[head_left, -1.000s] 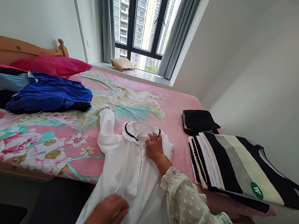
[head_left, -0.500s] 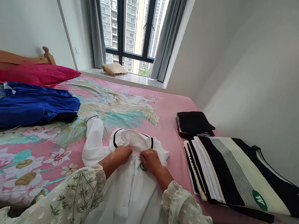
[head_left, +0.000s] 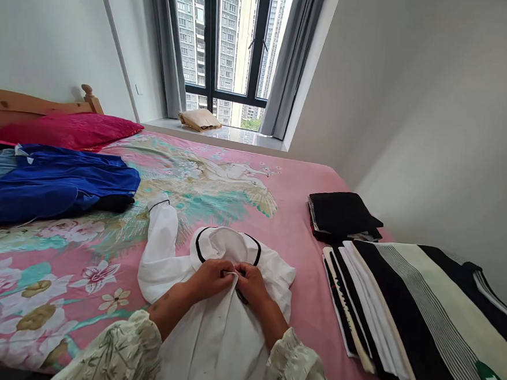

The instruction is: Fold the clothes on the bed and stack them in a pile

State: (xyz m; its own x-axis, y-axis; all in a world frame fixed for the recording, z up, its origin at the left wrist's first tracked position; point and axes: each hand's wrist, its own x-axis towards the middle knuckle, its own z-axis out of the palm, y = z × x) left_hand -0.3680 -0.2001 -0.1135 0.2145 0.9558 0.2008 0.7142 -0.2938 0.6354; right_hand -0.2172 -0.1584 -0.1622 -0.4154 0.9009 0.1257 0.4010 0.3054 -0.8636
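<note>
A white shirt [head_left: 215, 332] with a black-trimmed round collar lies face up on the bed, its hem towards me. One sleeve, with a thin black line at the cuff, is bent out to the left. Just below the collar my left hand [head_left: 212, 277] pinches one edge of the front opening. My right hand [head_left: 250, 282] pinches the other edge, the two sets of fingertips almost touching. Between them the cloth is lifted into a small peak. A dark round badge is partly hidden under my right hand. Any button between the fingers is too small to make out.
On the right lie a stack of folded clothes [head_left: 402, 304], striped black and cream on top, and a folded black pile [head_left: 341, 213]. Blue clothes [head_left: 63, 182] and a red pillow [head_left: 73, 130] are on the left. The floral bedsheet [head_left: 297, 181] reaches the window sill.
My hands have come together at the collar opening, drawing the two front edges to each other. The view has shifted slightly, so the surroundings sit a little differently.
</note>
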